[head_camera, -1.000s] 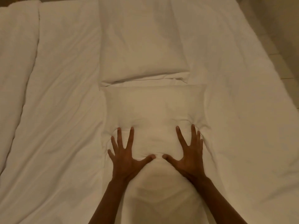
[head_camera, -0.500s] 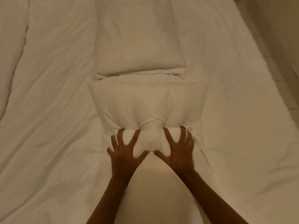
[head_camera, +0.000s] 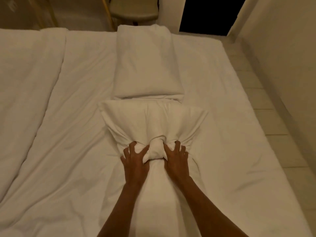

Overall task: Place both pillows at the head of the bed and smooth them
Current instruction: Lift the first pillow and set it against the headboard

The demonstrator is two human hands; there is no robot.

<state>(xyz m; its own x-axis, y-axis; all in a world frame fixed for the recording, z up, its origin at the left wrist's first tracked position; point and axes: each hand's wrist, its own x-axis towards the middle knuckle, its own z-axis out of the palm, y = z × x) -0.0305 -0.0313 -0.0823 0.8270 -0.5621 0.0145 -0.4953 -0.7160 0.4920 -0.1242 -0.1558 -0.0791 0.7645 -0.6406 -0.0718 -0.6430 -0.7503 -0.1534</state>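
The wide bed with its creased white cotton sheet fills most of the view, and a folded white duvet lies along its left edge. Beyond the bed's far edge stands a pale chair, beside a dark doorway. The far white rectangular pillow lies lengthwise at the middle of the far edge, flat and fairly smooth. The near white pillow lies crosswise at the bed's centre, touching the far pillow's near end. Its near edge is gathered into a tight bunch with creases fanning outward. Your left hand and your right hand sit on either side of that bunch, fingers curled and clenched into the fabric, thumbs pressing inward against it.
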